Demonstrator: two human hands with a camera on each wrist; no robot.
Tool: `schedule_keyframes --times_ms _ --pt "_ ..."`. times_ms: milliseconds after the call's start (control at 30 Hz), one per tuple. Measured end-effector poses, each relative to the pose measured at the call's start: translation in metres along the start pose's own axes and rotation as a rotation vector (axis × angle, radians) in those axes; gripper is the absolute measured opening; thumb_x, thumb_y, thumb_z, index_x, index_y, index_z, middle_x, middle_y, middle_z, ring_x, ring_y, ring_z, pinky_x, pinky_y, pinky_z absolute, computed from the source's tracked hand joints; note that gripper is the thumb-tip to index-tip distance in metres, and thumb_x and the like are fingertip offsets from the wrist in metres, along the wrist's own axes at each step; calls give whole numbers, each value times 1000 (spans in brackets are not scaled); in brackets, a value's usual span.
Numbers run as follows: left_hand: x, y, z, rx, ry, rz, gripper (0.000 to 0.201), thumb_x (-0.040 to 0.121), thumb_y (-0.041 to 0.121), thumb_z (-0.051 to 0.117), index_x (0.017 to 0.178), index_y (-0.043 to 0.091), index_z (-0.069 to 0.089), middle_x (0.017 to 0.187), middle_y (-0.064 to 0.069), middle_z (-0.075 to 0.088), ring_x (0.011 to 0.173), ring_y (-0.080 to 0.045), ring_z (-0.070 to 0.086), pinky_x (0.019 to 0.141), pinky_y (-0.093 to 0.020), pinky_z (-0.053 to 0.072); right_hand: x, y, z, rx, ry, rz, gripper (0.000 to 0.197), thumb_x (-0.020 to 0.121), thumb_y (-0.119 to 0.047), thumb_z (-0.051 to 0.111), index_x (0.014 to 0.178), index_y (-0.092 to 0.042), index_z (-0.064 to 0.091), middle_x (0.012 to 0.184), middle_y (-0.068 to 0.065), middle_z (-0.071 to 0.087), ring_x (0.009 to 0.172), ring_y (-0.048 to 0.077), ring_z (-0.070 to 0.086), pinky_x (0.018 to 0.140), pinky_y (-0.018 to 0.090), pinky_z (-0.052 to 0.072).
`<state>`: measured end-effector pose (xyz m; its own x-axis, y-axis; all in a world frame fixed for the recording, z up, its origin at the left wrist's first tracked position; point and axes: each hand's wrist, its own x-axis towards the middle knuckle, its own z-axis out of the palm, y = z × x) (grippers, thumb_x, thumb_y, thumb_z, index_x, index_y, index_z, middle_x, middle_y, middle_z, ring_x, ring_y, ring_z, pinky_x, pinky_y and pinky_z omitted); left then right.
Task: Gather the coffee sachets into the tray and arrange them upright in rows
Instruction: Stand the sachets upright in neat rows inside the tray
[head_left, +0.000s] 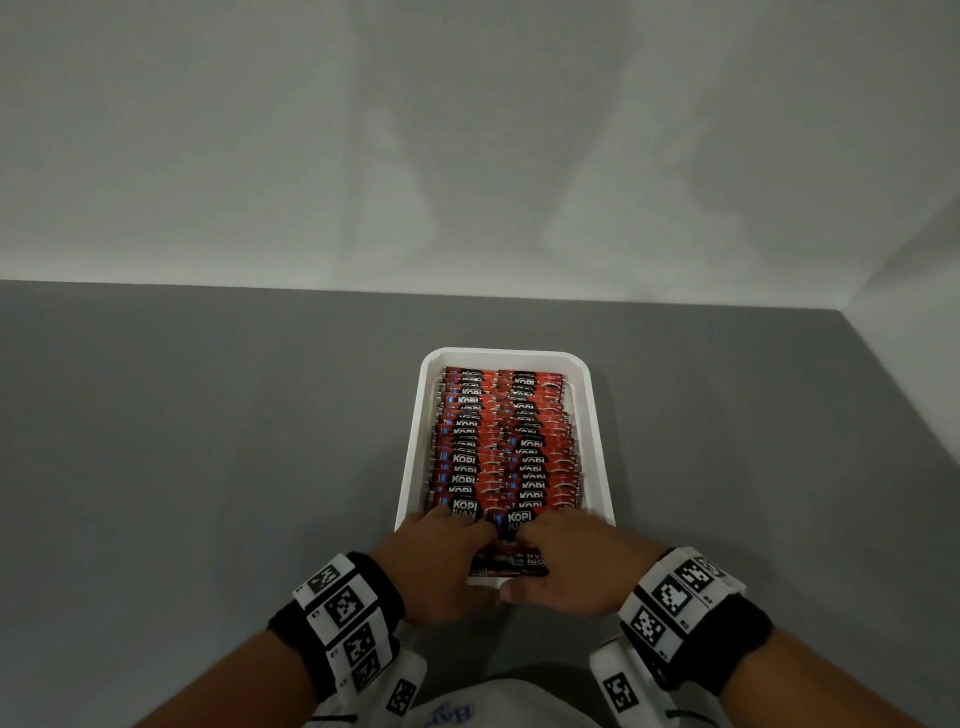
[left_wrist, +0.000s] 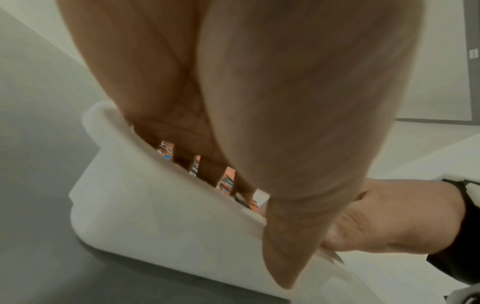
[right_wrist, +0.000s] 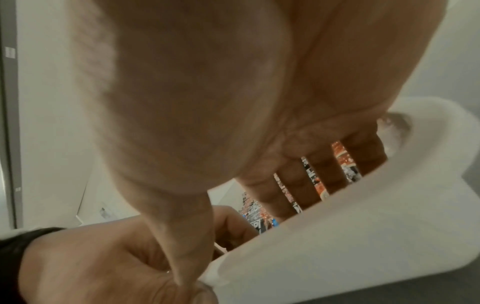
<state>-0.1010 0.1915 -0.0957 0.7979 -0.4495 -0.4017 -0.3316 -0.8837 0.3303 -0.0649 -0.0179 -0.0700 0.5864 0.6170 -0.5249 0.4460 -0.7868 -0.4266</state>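
Grey tabletop (head_left: 208, 441) runs back to a pale wall, and on it sits a white rectangular plastic tray (head_left: 597, 415), its long side running away from the person. Red and black coffee sachets (head_left: 501, 441) fill it in 2 rows, standing on edge and leaning. At the near end both hands reach over the rim. The left hand (head_left: 434, 558) and right hand (head_left: 576, 564) each have spread fingers (right_wrist: 296, 185) down against the nearest sachets, thumbs outside the near wall. One loose sachet (head_left: 511, 564) lies flat between the hands; whether either hand pinches it I cannot tell.
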Motion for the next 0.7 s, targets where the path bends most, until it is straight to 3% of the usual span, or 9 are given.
schedule_keyframes --times_ms 100,167,267,400,500,600,700 --pt "-1 1 -2 -23 8 16 60 88 65 55 135 29 49 131 3 60 118 -19 57 107 -39 44 4 -1 3 27 -12 6 63 84 -70 58 133 -30 53 123 -4 55 111 17 55 98 34 48" --pt "-1 1 -2 -38 16 30 58 88 62 58 134 28 50 130 3 62 116 -19 60 105 -37 46 6 -1 6 76 -18 -6 58 86 -64 60 132 -29 54 119 -5 51 110 15 54 97 34 48" --pt "-2 1 -3 -61 38 43 58 88 60 62 134 28 50 131 3 62 117 -17 60 105 -35 47 9 0 8 140 -32 -39 44 90 -55 63 124 -27 60 106 -10 52 99 11 57 84 25 45" --pt "-2 -1 -2 -120 52 52 59 85 59 67 132 27 52 128 4 63 114 -15 60 102 -35 49 13 0 8 214 -15 -78 28 95 -44 62 112 -23 63 99 -9 60 86 7 59 75 20 45" --pt "-1 -2 -2 -218 59 39 65 81 57 74 133 26 49 127 5 63 113 -14 62 99 -35 53 14 -2 7 217 -20 -83 18 98 -39 59 106 -24 61 95 -10 53 84 6 55 68 17 39" --pt "-1 -3 -2 -270 72 11 74 75 55 80 132 28 43 129 7 62 114 -13 62 99 -36 53 15 -6 5 253 -24 -74 13 99 -36 58 107 -26 58 94 -15 52 83 3 55 70 16 39" --pt "-1 -5 -2 -307 90 11 85 69 54 84 136 29 37 133 8 60 118 -12 60 101 -35 52 19 -8 6 286 -8 -81 20 98 -35 56 114 -24 59 100 -11 61 90 8 61 79 23 48"
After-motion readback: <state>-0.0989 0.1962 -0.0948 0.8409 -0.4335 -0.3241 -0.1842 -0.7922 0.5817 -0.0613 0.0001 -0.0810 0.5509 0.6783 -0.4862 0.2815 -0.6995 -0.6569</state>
